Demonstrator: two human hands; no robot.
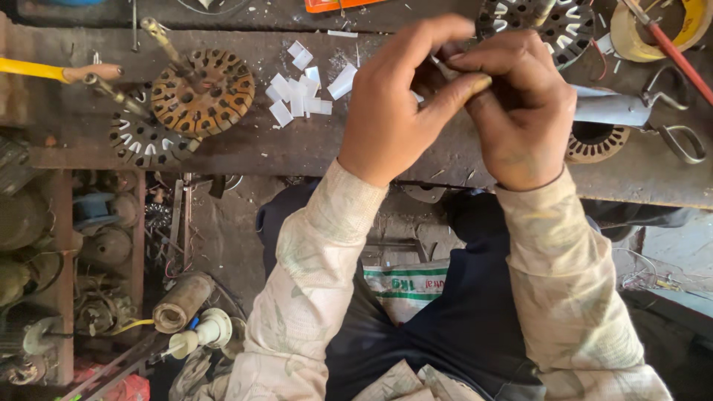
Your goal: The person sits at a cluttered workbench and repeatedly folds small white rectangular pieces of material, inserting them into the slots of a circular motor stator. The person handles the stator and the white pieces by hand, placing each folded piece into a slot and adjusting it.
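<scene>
Hands meet over the far edge of the rusty workbench [312, 152]: the left hand [397, 104] and right hand [520, 111] are pressed close together, both pinching one small pale strip [448, 72], most of it hidden by fingers. What shows of the strip runs slantwise, its long axis pointing up and to the left, away from the person. The left thumb lies across toward the right knuckles, touching them. Just beside the right hand lie metal shears [631, 110] flat on the bench, blades toward the hands, loop handles out to the right. To the left there is open bench before a scatter of white paper slips [301, 93] (around a dozen, too overlapped to count exactly). Four slotted stator cores are in view: an orange one [202, 93] on a shaft, a dark one [145, 141] beneath it overhanging the near edge, another dark one [553, 22] behind the hands, and a fourth [594, 145] half under the shears.
</scene>
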